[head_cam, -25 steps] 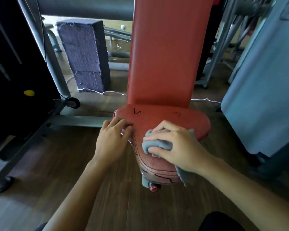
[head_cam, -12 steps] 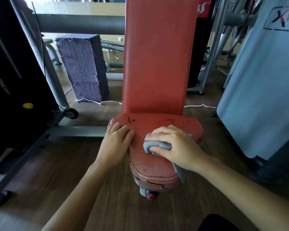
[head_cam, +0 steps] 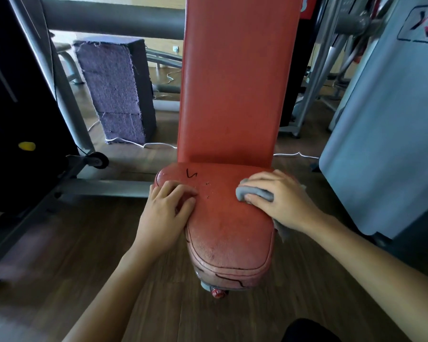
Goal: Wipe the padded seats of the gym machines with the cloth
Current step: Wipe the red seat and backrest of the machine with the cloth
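At the far left a black machine point(head_cam: 15, 99) is standing with a yellow knob point(head_cam: 27, 146) showing on its side, and a grey post point(head_cam: 67, 99) is slanting up beside it. A purple block point(head_cam: 116, 92) is sitting on the wooden floor point(head_cam: 59, 255) behind that, well apart from me.

My left hand point(head_cam: 167, 211) is resting on the rear left corner of the seat point(head_cam: 229, 230). Its fingers point(head_cam: 181, 191) are lying loosely bent on the red pad, holding nothing. A black scribble point(head_cam: 191, 173) is showing just beyond my knuckles. The backrest point(head_cam: 235, 80) is rising upright right behind the seat, and a red knob point(head_cam: 218, 292) is poking out under the seat's front end.

My right hand point(head_cam: 279, 201) is pressing the cloth point(head_cam: 256, 193) onto the rear right part of the seat. I am gripping it, fingers curled over the top and thumb tucked under the grey roll. A loose end of it is hanging over the seat's right edge below my wrist.

To the right a pale blue panel point(head_cam: 386, 134) is standing near my forearm.
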`<act>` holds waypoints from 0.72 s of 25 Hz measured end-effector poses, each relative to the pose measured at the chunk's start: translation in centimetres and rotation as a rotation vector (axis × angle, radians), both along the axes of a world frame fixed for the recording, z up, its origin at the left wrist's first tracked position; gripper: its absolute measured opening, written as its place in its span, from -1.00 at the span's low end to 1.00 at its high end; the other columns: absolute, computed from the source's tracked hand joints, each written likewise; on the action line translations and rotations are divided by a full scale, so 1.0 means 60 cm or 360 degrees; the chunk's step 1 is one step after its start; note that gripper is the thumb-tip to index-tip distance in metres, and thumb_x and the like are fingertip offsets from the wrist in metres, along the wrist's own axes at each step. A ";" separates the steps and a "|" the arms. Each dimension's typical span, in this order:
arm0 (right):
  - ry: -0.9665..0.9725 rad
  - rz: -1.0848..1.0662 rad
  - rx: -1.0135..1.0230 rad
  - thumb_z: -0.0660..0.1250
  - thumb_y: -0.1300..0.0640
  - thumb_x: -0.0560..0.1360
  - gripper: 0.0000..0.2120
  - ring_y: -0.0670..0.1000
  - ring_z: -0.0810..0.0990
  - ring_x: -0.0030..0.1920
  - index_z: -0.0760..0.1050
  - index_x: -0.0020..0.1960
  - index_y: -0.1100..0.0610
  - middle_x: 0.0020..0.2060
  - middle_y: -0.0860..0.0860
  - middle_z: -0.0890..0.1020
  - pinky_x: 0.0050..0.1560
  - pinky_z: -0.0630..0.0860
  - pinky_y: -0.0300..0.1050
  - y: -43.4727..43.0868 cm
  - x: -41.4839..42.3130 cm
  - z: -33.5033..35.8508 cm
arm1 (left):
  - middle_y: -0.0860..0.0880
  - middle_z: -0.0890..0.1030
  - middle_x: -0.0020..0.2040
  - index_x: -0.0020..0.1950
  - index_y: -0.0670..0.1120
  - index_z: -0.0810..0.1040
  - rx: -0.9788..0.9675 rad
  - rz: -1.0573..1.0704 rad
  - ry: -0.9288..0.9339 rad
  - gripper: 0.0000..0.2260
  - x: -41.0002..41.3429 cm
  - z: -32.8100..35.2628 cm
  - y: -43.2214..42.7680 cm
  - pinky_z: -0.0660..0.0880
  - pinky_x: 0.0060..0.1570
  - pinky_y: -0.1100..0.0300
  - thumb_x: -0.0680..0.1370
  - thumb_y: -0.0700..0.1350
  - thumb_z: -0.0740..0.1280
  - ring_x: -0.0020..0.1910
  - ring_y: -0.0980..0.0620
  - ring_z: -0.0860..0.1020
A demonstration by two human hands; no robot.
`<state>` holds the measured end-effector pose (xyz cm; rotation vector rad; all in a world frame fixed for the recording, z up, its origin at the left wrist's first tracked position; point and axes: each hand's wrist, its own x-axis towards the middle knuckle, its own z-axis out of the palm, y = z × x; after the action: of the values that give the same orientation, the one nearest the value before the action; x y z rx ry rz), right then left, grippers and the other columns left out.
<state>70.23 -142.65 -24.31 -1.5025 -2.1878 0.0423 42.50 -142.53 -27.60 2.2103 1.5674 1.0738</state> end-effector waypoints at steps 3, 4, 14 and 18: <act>-0.0039 -0.0075 -0.0064 0.31 -0.21 0.50 -0.70 -0.03 0.57 0.08 0.64 0.16 -0.18 0.11 -0.19 0.64 0.12 0.52 0.01 0.081 0.029 0.014 | 0.20 0.49 0.16 0.16 0.17 0.59 0.0016 -0.0024 -0.0021 -0.66 -0.001 -0.005 0.003 0.28 0.27 0.14 0.58 0.21 0.10 0.14 0.16 0.34; -0.0059 -0.0192 -0.0091 0.34 -0.17 0.51 -0.74 0.00 0.59 0.09 0.64 0.15 -0.18 0.11 -0.17 0.64 0.13 0.52 0.03 0.105 0.027 0.020 | 0.20 0.49 0.16 0.16 0.16 0.59 0.0015 -0.0027 -0.0040 -0.66 -0.002 -0.006 0.003 0.29 0.29 0.11 0.59 0.21 0.10 0.13 0.19 0.32; -0.0035 -0.0266 -0.0063 0.32 -0.10 0.58 -0.75 -0.05 0.51 0.11 0.60 0.24 -0.19 0.18 -0.22 0.60 0.09 0.40 -0.10 0.048 -0.042 0.018 | 0.29 0.52 0.23 0.16 0.17 0.59 -0.0068 -0.0064 -0.0164 -0.83 0.003 -0.006 0.007 0.35 0.34 0.01 0.63 0.01 0.27 0.21 0.22 0.29; -0.0206 -0.0467 -0.0109 0.21 -0.07 0.61 -0.63 0.07 0.50 0.21 0.50 0.40 -0.12 0.32 -0.09 0.55 0.22 0.43 0.00 0.052 -0.083 0.017 | 0.27 0.52 0.21 0.16 0.16 0.59 -0.0097 -0.0059 -0.0157 -0.85 0.004 0.007 0.001 0.33 0.37 -0.06 0.63 -0.01 0.29 0.18 0.21 0.29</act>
<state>65.27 -139.52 -23.32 -1.8982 -2.0568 -0.0794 42.71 -142.49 -27.21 2.1053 1.4924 1.0921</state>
